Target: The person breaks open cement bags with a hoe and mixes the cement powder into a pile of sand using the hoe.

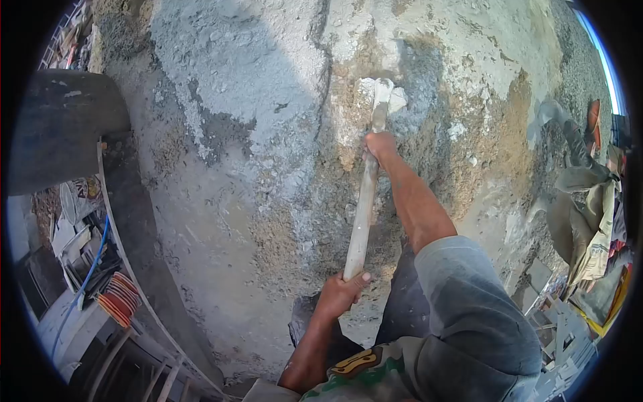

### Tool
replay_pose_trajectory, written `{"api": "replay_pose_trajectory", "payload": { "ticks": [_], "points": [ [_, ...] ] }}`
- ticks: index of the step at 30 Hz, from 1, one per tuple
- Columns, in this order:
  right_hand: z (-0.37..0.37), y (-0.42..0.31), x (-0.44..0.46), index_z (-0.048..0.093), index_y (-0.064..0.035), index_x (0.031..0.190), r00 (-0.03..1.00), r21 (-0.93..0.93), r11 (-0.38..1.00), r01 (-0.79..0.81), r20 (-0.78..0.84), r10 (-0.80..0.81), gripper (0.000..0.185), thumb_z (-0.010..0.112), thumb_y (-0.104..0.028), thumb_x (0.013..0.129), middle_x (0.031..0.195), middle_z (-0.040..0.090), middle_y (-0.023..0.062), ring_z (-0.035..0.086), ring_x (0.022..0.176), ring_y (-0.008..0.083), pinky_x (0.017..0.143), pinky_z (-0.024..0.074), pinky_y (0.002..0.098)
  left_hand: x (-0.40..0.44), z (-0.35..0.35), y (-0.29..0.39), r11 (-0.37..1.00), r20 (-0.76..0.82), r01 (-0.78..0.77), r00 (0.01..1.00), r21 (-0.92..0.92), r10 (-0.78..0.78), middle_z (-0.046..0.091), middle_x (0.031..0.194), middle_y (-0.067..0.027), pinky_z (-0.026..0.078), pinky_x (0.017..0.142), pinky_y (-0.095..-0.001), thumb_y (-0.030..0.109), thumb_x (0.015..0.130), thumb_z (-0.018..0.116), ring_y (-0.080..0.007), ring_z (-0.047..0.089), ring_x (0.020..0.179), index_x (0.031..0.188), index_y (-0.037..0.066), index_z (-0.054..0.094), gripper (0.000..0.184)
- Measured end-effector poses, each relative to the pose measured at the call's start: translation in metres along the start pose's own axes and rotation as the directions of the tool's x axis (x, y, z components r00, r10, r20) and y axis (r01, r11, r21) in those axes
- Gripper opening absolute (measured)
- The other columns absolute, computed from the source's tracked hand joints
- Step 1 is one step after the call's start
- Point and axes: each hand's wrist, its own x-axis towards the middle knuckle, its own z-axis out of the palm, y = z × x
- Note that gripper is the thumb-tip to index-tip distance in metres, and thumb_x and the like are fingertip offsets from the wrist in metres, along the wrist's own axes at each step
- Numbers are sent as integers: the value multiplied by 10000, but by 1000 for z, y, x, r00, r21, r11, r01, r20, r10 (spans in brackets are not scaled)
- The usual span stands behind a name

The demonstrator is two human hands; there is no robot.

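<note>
My right hand (380,144) is wrapped round the upper part of a long pale wooden handle (362,214). My left hand (340,295) grips the same handle near its lower end, close to my legs. At the far end sits a tool head (380,100), caked with white-grey material; its exact form is hidden, so I cannot tell whether this is a shovel or a hoe. The head rests at a patch of pale grey powder and brown sand (429,100) spread over the ground. Both arms reach forward, the right one further.
A dark drum-like container (74,130) stands at the left. Below it are a blue hose (90,268), an orange-striped bundle (119,299) and stacked scraps. On the right lie sacks (596,228) and broken pieces (562,335). A crack (326,67) crosses the powder ahead.
</note>
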Motion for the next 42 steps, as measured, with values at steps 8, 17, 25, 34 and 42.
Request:
{"api": "replay_pose_trajectory", "payload": {
  "ticks": [8, 17, 25, 34, 42],
  "points": [
    [94, 99, -267, 549, 85, 739, 985, 164, 972, -167, -19, 172, 154, 578, -44, 659, 592, 539, 117, 552, 435, 235, 375, 440, 344, -143, -70, -195, 991, -103, 131, 986, 3, -130, 540, 562, -26, 394, 456, -243, 397, 674, 706, -98, 489, 472, 754, -11, 601, 429],
    [42, 92, -392, 486, 22, 771, 994, 536, 838, -103, 76, 74, 149, 541, -3, 635, 563, 497, 74, 511, 392, 178, 354, 417, 304, -166, -84, -307, 954, -4, -2, 1000, 299, 4, 636, 702, -111, 477, 622, -289, 464, 642, 691, -183, 628, 667, 918, 33, 633, 515],
    [-8, 68, -215, 518, 50, 688, 998, 427, 902, 61, -34, -51, 138, 584, -68, 658, 578, 514, 103, 541, 435, 211, 371, 429, 344, -38, -16, -206, 962, -64, -239, 966, 132, 249, 574, 599, -73, 437, 529, -295, 455, 664, 683, -147, 553, 539, 892, 2, 588, 516],
    [39, 257, -400, 509, 7, 747, 921, 364, 847, -387, 188, 340, 107, 549, -27, 654, 586, 487, 57, 494, 403, 175, 355, 431, 308, -221, 17, -373, 961, -152, 145, 982, 238, -110, 609, 650, -91, 459, 537, -299, 414, 656, 690, -186, 596, 570, 825, 5, 608, 450],
    [9, 138, -367, 494, -12, 637, 964, 696, 718, 16, 180, -196, 84, 571, -42, 653, 542, 490, 64, 506, 388, 160, 354, 423, 290, -126, 13, -342, 838, -273, -107, 917, 535, 291, 627, 704, -133, 470, 594, -300, 361, 635, 721, -169, 610, 624, 868, -2, 598, 448]
  ]
}}
